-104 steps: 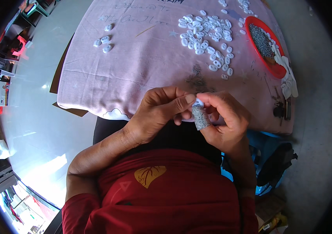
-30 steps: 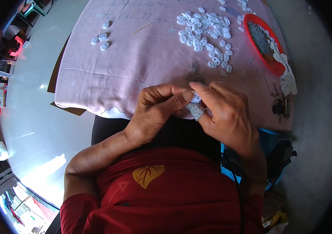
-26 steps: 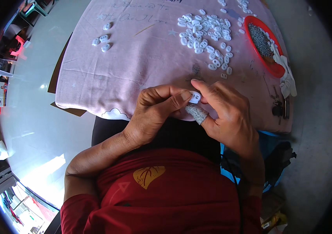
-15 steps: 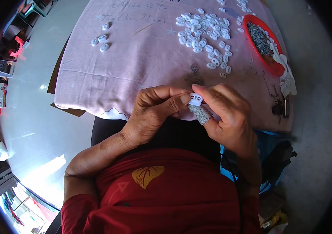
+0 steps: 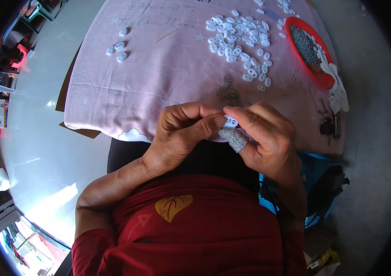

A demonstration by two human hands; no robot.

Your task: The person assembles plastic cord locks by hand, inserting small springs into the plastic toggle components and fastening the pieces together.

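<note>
The small white plastic piece (image 5: 231, 122) sits pinched between the fingertips of both hands, just in front of the person's chest and over the near edge of the pink cloth (image 5: 168, 69). It is oval, glossy and white, apparently with two small holes, though it is too small to make out more. The likeliest mishap is a slip — so little of the piece shows beyond the fingertips that a slight twist or uneven squeeze could pop it free, and since it hangs at the cloth's edge it would probably fall into the lap or onto the floor rather than the table. The left hand (image 5: 184, 131) is closed on it with thumb and forefinger; the right hand (image 5: 266, 135) presses it from the other side, and a grey textured finger cot (image 5: 233, 139) covers the thumb there — this may help friction but could dull the feel of the part. Farther out on the cloth lie a heap of matching white pieces (image 5: 241, 39), three more (image 5: 117, 46) set apart at the left, a red tray (image 5: 317, 76) holding small dark metal parts, and a scatter of dark bits (image 5: 227, 89) near the hands.
</note>
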